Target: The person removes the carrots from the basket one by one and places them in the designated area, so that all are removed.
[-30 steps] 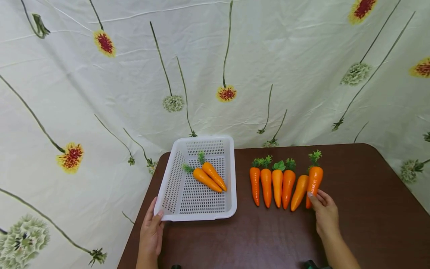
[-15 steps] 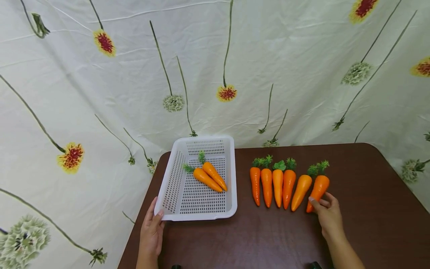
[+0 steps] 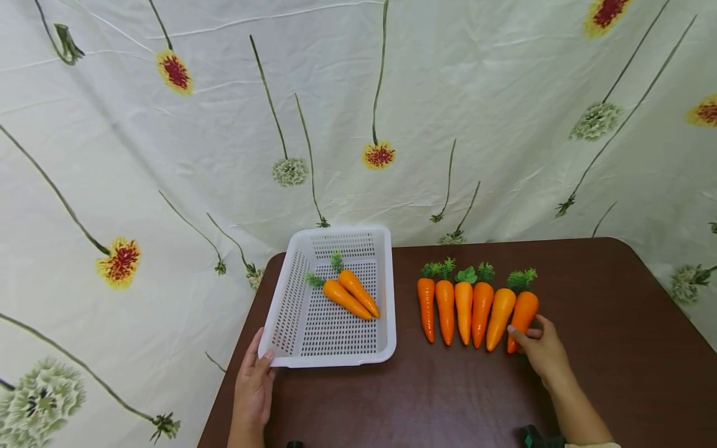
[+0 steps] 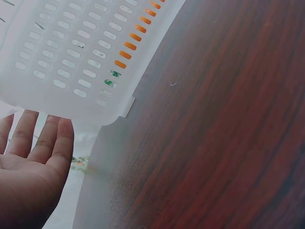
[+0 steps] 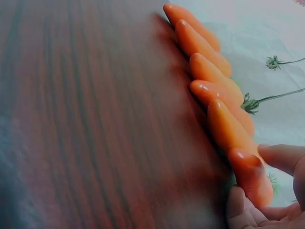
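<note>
1. Clock directions are as seen in the head view, with twelve at the far side.
2. The left hand (image 3: 253,382) grips the seven o'clock corner of a white, rectangular, slotted plastic basket (image 3: 325,361), its thumb over the rim and its fingers against the outside.
3. Inside the basket lie two glossy orange carrots with feathery green tops (image 3: 346,300), side by side, tips towards four to five o'clock.
4. At three o'clock from the basket, a row of six smooth, tapered orange carrots with green tops (image 3: 482,314) lies on a dark brown wood-grain table (image 3: 403,398), leaves towards twelve.
5. The right hand (image 3: 543,354) comes in from five o'clock and pinches the lower part of the rightmost carrot (image 3: 524,314) between thumb and fingers.
6. That carrot's tip points to about seven o'clock; whether its body touches its neighbour is hard to tell.
7. Beyond the table, towards twelve, hangs a pale cloth printed with long-stemmed flowers (image 3: 235,124).
</note>
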`<state>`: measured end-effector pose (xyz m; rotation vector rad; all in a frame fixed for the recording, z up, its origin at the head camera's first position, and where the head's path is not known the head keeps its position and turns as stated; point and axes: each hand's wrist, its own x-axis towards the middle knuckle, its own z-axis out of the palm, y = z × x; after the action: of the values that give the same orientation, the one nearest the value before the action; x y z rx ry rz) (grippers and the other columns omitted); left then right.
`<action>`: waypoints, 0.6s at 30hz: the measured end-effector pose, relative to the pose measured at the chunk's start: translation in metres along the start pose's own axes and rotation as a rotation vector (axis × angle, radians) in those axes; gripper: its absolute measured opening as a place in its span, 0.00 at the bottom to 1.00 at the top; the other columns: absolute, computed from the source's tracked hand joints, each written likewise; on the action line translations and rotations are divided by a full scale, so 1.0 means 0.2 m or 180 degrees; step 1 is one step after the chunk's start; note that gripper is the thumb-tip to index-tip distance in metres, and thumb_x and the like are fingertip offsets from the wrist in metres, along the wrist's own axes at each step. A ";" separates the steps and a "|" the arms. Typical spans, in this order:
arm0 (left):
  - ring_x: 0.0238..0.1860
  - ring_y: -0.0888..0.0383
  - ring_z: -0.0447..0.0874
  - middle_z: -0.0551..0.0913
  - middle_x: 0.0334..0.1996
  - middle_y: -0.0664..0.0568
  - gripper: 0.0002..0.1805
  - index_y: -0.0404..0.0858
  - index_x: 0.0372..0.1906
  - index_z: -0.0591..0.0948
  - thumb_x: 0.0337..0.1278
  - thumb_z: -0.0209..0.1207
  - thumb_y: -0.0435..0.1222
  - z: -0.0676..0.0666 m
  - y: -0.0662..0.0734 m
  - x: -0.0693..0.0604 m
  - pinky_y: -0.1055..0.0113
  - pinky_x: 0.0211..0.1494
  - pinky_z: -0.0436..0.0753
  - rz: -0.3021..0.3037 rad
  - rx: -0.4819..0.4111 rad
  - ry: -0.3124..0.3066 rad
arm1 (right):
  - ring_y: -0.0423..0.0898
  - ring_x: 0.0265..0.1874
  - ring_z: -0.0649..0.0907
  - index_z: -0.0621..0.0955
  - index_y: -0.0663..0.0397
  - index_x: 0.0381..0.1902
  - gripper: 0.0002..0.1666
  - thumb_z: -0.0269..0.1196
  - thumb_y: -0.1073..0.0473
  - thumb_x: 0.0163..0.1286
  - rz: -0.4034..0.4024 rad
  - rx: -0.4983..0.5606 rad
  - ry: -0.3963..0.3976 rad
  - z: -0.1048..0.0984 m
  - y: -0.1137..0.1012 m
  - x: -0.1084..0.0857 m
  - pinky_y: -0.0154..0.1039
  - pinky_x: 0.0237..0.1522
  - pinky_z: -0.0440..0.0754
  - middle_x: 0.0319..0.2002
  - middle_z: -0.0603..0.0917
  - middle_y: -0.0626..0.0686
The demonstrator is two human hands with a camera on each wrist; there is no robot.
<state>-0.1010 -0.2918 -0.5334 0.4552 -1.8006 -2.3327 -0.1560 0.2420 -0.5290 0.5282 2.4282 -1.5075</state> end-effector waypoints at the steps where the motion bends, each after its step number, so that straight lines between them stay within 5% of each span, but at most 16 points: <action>1: 0.62 0.69 0.79 0.73 0.66 0.63 0.31 0.46 0.80 0.58 0.77 0.50 0.36 0.00 0.00 0.00 0.75 0.60 0.79 0.0004 0.0000 -0.0004 | 0.43 0.38 0.85 0.39 0.69 0.79 0.59 0.57 0.38 0.75 -0.0015 -0.0039 0.0000 0.00 0.00 0.01 0.43 0.47 0.82 0.65 0.67 0.72; 7: 0.63 0.68 0.78 0.73 0.67 0.62 0.31 0.47 0.80 0.58 0.78 0.50 0.36 0.00 0.00 0.00 0.75 0.60 0.79 0.0013 0.0025 -0.0044 | 0.47 0.37 0.81 0.48 0.72 0.78 0.51 0.53 0.40 0.78 -0.0101 -0.0247 0.0041 -0.01 0.00 0.03 0.36 0.36 0.79 0.63 0.71 0.73; 18: 0.63 0.68 0.78 0.71 0.68 0.60 0.31 0.48 0.80 0.58 0.78 0.50 0.37 0.00 0.00 0.00 0.75 0.60 0.79 0.0004 0.0052 -0.0029 | 0.44 0.36 0.80 0.49 0.69 0.78 0.51 0.53 0.39 0.78 -0.0044 -0.0174 -0.0047 -0.02 0.02 0.04 0.37 0.37 0.78 0.63 0.72 0.71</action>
<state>-0.1011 -0.2923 -0.5341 0.4464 -1.8249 -2.3246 -0.1615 0.2498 -0.5339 0.4884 2.4589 -1.4405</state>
